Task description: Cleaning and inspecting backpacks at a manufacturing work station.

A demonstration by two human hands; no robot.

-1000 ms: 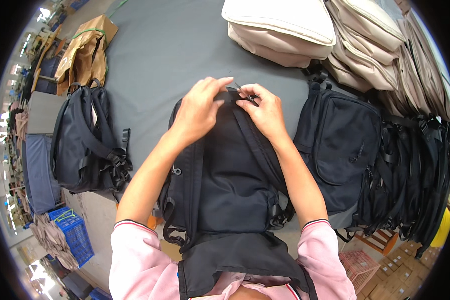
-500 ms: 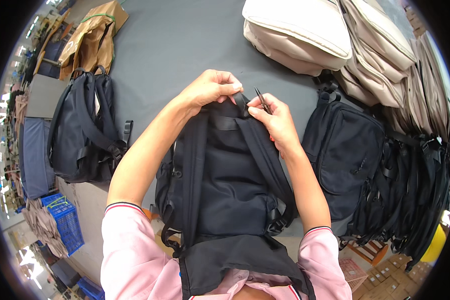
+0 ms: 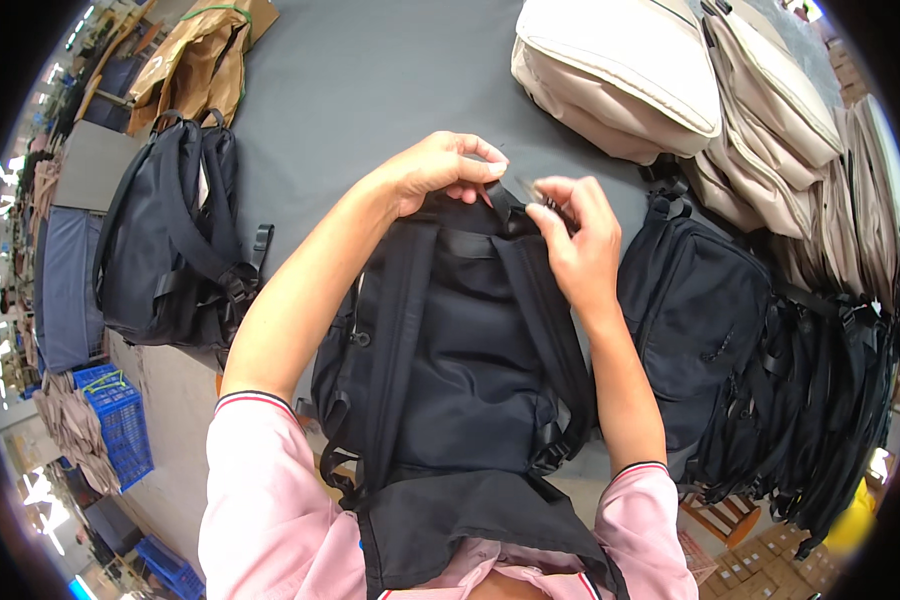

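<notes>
Black webbing loop [image 3: 505,202] pinched at the top of a backpack [image 3: 470,350]

On the left hand [image 3: 440,175], thumb and fingers pressed together at the tips, clamped on the short loop and holding it up from the backpack's top edge. On the right hand [image 3: 582,240], fingers curled and clamped on small dark snips [image 3: 568,214], with blurred tips just beside the loop; hard to tell whether touching it.

Between the bare forearms, the backpack itself, lying strap side up, with padded shoulder straps [image 3: 400,350] running lengthwise, top end over the grey tabletop [image 3: 390,80], bottom end close to a black apron [image 3: 480,520]. Around the upper arms, pink sleeves [image 3: 260,475] with striped cuffs.

Just right of the right forearm, a second backpack [image 3: 700,310], also black; beyond it, a row of packed black bags [image 3: 820,390]. Farther up, cream bags [image 3: 620,80], bulging and overlapping. Well apart on the left, a strapped black bag [image 3: 145,265]; behind it, crumpled brown paper [image 3: 195,60]. Lower left, past the tabletop, a blue plastic crate [image 3: 120,425].
</notes>
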